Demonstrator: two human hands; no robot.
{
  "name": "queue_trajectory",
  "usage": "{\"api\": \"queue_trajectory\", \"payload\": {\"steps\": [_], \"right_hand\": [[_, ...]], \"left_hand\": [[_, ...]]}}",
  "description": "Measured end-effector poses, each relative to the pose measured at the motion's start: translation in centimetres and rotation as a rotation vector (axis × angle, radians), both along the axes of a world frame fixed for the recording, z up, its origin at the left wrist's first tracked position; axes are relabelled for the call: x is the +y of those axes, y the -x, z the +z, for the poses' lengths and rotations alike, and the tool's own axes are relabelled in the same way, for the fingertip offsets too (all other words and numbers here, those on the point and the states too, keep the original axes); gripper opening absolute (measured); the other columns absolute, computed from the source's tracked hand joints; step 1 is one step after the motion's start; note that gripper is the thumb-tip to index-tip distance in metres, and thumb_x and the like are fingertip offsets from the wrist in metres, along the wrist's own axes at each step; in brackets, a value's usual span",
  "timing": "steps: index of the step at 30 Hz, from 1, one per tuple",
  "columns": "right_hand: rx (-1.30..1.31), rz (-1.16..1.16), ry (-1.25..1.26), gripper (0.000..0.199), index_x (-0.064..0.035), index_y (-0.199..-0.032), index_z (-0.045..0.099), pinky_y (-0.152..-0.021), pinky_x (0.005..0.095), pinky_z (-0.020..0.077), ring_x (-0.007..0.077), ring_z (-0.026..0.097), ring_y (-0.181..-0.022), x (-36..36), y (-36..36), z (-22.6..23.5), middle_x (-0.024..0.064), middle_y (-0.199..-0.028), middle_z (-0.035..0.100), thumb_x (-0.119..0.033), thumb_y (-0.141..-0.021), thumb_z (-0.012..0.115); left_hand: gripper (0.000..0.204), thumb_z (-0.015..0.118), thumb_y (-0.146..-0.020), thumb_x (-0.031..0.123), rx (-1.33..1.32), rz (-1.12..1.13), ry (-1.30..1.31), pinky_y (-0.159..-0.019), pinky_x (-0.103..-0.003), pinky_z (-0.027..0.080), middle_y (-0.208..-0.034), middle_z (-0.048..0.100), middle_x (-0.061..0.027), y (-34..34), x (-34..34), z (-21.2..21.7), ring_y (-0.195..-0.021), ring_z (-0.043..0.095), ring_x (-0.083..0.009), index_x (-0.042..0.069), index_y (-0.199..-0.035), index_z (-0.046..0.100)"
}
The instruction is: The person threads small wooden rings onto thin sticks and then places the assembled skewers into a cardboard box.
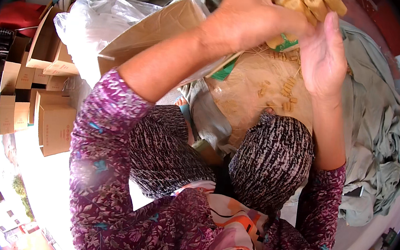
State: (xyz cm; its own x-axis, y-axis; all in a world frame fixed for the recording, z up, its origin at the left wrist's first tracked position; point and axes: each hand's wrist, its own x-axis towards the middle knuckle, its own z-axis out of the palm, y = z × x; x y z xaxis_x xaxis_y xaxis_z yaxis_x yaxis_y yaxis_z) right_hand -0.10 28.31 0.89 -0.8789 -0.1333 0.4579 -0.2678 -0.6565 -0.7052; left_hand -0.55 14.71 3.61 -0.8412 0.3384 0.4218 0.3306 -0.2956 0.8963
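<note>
At the top edge, a bunch of soft tan folded pieces (310,4) shows between my two hands, with a thin stick end beside it. My left hand (252,20) reaches across to it, its thumb side meeting my right hand; its fingertips are cut off or hidden. Cupped against the bunch from the right is my right hand (321,57), palm turned inward, one digit pointing up along the pieces. Below them, small ridged tan pieces (288,87) lie scattered in short rows on a tan work surface (242,90), among thin sticks.
A green-and-white packet (225,70) lies by the open cardboard box (156,32) on the left. Clear plastic sheeting (93,31) bunches behind it. Several cardboard cartons (56,127) stand farther left. Grey-green cloth (372,128) drapes down the right side. My patterned knees press close to the surface.
</note>
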Motion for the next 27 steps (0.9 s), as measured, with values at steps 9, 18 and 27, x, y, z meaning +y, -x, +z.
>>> {"api": "queue_trajectory", "payload": {"steps": [9,18,27], "right_hand": [[0.255,0.014,-0.797,0.054,-0.0008,-0.139,0.041,-0.103,0.0373,0.039,0.0265,0.051,-0.122,-8.8,7.0,-8.0,0.0172,-0.135,0.05,-0.031,-0.095,0.054],[0.263,-0.044,-1.116,0.052,-0.0024,-0.136,0.045,-0.096,0.0398,0.0436,0.036,0.055,-0.113,-9.5,5.3,-14.3,0.0194,-0.128,0.054,-0.014,-0.087,0.059],[0.185,0.095,-1.135,0.056,0.0089,-0.14,0.034,-0.107,0.0365,0.0339,0.028,0.046,-0.127,-9.5,4.3,-13.2,0.0224,-0.137,0.046,0.003,-0.086,0.047]], "left_hand": [[0.08,0.073,-0.069,0.01,0.072,0.745,0.941,-0.103,-0.035,0.044,-0.137,0.039,-0.0146,-4.0,-18.2,-3.9,-0.122,0.049,-0.0272,0.015,-0.143,0.043],[0.064,0.066,-0.073,0.015,0.62,0.58,1.714,-0.089,-0.045,0.044,-0.135,0.045,-0.0087,0.3,-20.5,-19.5,-0.112,0.05,-0.0314,0.025,-0.135,0.05],[0.058,0.059,-0.081,0.019,0.826,0.678,1.768,-0.09,-0.045,0.043,-0.141,0.042,-0.0046,1.9,-22.2,-26.6,-0.116,0.05,-0.0294,0.028,-0.138,0.047]]}}
